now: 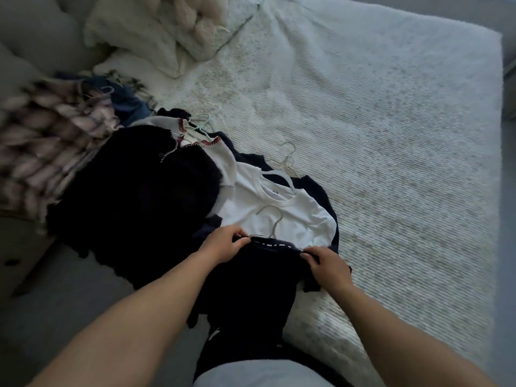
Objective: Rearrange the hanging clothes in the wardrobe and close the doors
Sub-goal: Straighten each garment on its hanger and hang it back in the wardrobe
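A dark navy garment (251,286) on a pale hanger (272,222) lies at the near edge of the bed. My left hand (223,244) pinches its left shoulder and my right hand (326,263) pinches its right shoulder. Under it lies a white t-shirt (282,210) on a hanger. Left of that sits a black cardigan (134,191), then a white top with red stitching (201,141). The wardrobe is out of view.
The clothes pile sits on a white textured bedspread (363,135). More hangers (284,160) poke out beside the pile. A plaid garment (47,146) and a blue one (128,101) lie at the left. Pillows (156,29) are at the bed's head. Grey floor (69,289) is lower left.
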